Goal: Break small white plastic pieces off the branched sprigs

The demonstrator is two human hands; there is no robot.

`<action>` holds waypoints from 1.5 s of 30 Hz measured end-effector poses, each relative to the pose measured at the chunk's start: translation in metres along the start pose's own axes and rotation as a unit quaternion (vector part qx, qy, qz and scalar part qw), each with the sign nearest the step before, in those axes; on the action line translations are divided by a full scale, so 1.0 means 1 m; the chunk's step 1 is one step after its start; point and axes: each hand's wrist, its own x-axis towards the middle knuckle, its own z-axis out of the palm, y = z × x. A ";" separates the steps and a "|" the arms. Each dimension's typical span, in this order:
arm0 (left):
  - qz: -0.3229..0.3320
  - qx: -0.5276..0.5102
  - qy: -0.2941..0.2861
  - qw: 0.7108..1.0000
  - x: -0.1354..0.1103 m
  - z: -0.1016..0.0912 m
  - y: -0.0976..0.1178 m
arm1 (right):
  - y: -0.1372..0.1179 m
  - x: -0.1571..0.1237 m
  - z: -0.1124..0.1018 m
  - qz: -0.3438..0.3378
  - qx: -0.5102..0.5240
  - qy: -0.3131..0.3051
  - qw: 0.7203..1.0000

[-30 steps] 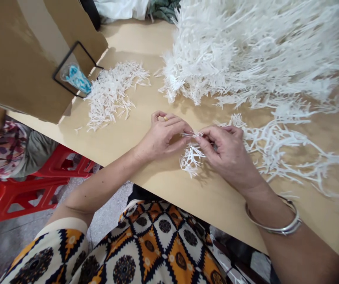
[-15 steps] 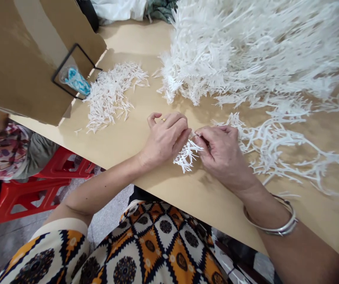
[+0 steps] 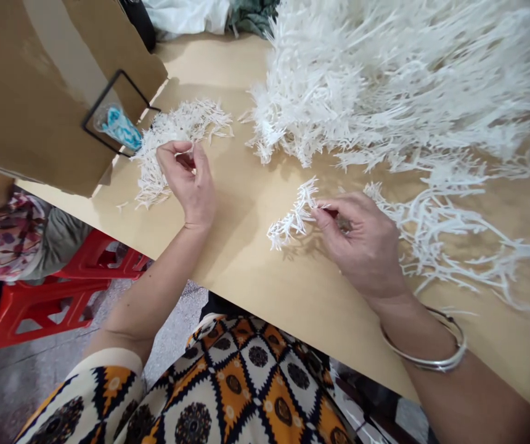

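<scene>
My right hand (image 3: pixel 362 243) pinches a white branched plastic sprig (image 3: pixel 293 219) by one end, just above the tan table (image 3: pixel 256 265). My left hand (image 3: pixel 188 179) is over at the small pile of loose white pieces (image 3: pixel 167 145), palm turned up, fingers curled and pinched together; what they hold, if anything, is too small to see. A silver bangle sits on my right wrist.
A big heap of white branched sprigs (image 3: pixel 408 86) fills the back right, with strands (image 3: pixel 454 240) trailing past my right hand. A brown cardboard box (image 3: pixel 29 92) with a black wire frame (image 3: pixel 112 114) stands at the left. Another person's patterned sleeve (image 3: pixel 1 234) and red stools (image 3: pixel 61 290) are beside the table.
My hands were together working on the sprig; now my left hand has moved left to the small pile, while my right hand keeps the sprig, lifted slightly.
</scene>
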 end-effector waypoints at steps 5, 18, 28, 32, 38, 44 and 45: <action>0.075 0.128 -0.091 0.985 -0.014 -0.007 0.027 | 0.000 -0.001 0.002 0.000 0.025 0.009 1.000; 0.125 -0.071 -0.501 0.853 -0.038 -0.001 0.070 | -0.006 -0.001 -0.002 0.020 0.104 0.002 0.994; -0.059 -0.306 -0.552 0.774 -0.041 0.003 0.067 | -0.001 -0.001 -0.003 0.093 0.193 0.005 0.977; -0.054 -0.305 -0.551 0.775 -0.040 0.005 0.068 | -0.005 -0.002 0.000 0.102 0.149 -0.003 0.984; -0.063 -0.291 -0.573 0.764 -0.042 0.002 0.065 | 0.015 0.001 0.006 0.164 0.202 0.116 0.959; -0.120 -0.304 -0.557 0.763 -0.044 0.001 0.068 | 0.018 0.007 0.001 0.135 0.235 0.130 0.954; -0.123 -0.306 -0.555 0.764 -0.044 0.002 0.068 | 0.013 0.007 0.001 0.119 0.216 0.118 0.962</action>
